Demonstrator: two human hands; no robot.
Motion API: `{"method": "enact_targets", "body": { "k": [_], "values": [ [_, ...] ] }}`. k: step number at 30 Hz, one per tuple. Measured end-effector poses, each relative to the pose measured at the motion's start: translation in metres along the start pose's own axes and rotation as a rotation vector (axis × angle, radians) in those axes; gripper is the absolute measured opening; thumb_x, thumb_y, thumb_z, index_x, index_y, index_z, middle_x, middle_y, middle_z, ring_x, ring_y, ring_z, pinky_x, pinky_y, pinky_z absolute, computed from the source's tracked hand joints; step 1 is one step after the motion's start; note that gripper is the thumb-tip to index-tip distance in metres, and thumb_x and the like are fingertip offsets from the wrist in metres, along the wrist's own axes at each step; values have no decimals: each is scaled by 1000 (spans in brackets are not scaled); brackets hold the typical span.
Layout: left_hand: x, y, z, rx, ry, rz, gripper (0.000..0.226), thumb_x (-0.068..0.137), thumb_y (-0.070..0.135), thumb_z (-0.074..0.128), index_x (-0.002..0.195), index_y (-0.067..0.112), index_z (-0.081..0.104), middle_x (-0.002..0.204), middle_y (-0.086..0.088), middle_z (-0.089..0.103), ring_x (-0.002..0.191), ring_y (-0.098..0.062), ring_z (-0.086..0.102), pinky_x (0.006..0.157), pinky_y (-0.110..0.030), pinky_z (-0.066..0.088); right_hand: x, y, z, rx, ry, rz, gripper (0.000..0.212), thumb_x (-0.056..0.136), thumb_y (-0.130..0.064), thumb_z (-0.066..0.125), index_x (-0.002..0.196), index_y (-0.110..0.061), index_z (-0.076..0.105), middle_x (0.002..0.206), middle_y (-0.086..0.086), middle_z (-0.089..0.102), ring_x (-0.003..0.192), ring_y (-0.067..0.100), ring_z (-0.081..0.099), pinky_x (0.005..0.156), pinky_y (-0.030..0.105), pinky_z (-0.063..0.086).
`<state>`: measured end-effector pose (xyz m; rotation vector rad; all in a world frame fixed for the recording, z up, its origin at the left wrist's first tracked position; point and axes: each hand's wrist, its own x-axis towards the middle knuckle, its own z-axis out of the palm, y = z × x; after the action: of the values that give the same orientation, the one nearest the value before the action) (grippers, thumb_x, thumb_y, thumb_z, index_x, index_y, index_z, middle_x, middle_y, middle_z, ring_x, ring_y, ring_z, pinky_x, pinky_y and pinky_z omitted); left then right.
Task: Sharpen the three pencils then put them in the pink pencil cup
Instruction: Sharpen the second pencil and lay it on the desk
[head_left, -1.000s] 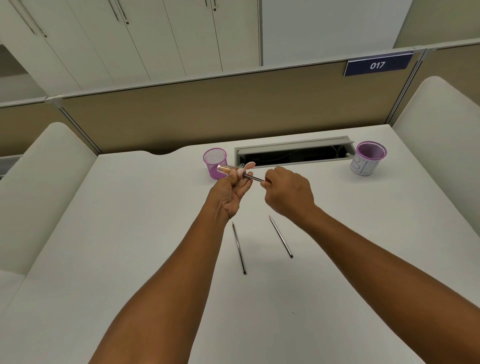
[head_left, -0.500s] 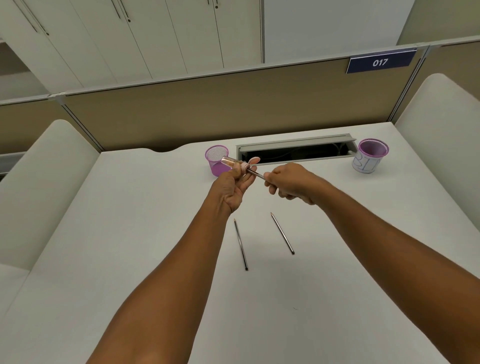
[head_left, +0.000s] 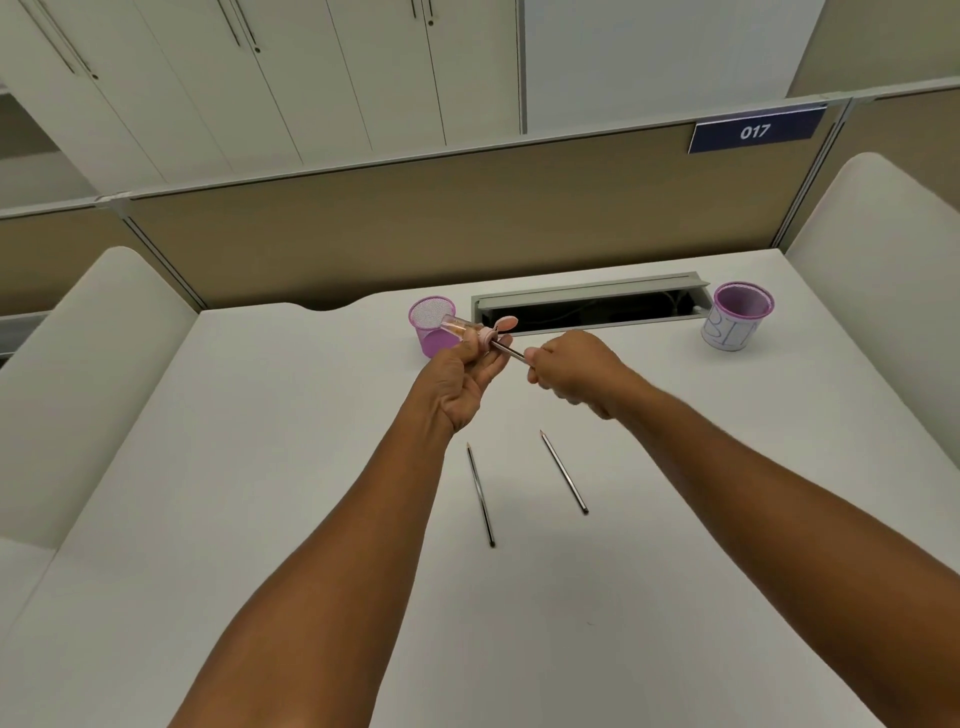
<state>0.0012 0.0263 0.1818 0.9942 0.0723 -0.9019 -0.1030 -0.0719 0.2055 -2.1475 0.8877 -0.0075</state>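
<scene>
Between my two hands, held up off the desk (head_left: 260, 493), the pencil (head_left: 511, 352) bridges the gap: its long axis runs from lower right to upper left, tip end buried in the sharpener (head_left: 470, 328), blunt end hidden inside my right fist. My left hand (head_left: 465, 376) grips the sharpener, thumb and fingers curled round its clear barrel with the pink cap facing the other hand. My right hand (head_left: 569, 371) is curled round the pencil shaft, just beside the left, only a short bare stretch of shaft showing between them. I judge this to be the sharpening of the first pencil, so what matters for the next twist is keeping the shaft in line with the sharpener's mouth; how deep the tip sits I cannot tell.

The cup (head_left: 434, 325) stands just beyond my left hand, partly behind the sharpener, nearer that hand than the right. Since the pencil points toward it, dropping it in looks like a short forward reach for the right hand.

Below my wrists, on the desk, the other two pencils lie apart from each other: one (head_left: 480, 493) under the left wrist, one (head_left: 563, 472) closer to the right forearm, both with tips pointing away from me. Either is a short pull back for the right hand.
</scene>
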Motion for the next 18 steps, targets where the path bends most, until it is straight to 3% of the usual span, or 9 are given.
{"method": "enact_targets", "body": {
  "k": [2,5,8,11,13,16,18],
  "values": [
    [1,-1,-2,21,6,-1,14,101,5,44,91,5,54,82,-13,75,90,-28,68,101,-43,48,3,-1,-6,255,-112,122,37,100,-29,46,83,-4,68,75,9,61,59,17,47,56,27,39],
    [3,0,-4,-18,13,6,11,102,6,44,97,5,54,86,-15,75,88,-27,69,98,-43,50,4,-1,-1,111,-45,16,37,98,-35,49,90,-3,66,77,8,59,65,18,49,56,28,38],
    [3,0,-4,-38,25,17,13,102,5,43,94,4,53,82,-14,75,78,-25,72,86,-38,55,4,2,11,-265,159,-166,27,94,-39,55,96,-12,57,89,3,55,77,21,51,63,30,38],
    [1,0,-1,-61,30,11,13,102,6,44,93,4,54,82,-15,74,81,-26,72,82,-37,56,5,13,25,-454,481,-423,12,92,-22,61,87,-10,58,82,5,51,59,21,42,53,30,31],
    [-1,1,1,-58,29,12,14,102,6,44,92,5,54,83,-16,73,89,-29,70,82,-38,55,3,17,29,-482,599,-543,15,83,-11,69,73,-7,59,70,9,51,48,20,30,47,24,19],
    [-2,0,0,-34,10,8,13,102,6,44,93,5,54,87,-15,73,95,-30,68,81,-37,56,3,15,24,-502,548,-562,16,84,-6,64,71,-7,55,68,8,47,49,22,35,48,25,16],
    [-1,-2,-2,-23,2,-3,13,102,7,44,95,5,55,97,-16,72,101,-32,66,87,-39,54,5,8,15,-544,372,-417,16,91,-12,53,75,-12,50,71,3,45,57,21,42,50,27,22]
  ]
}}
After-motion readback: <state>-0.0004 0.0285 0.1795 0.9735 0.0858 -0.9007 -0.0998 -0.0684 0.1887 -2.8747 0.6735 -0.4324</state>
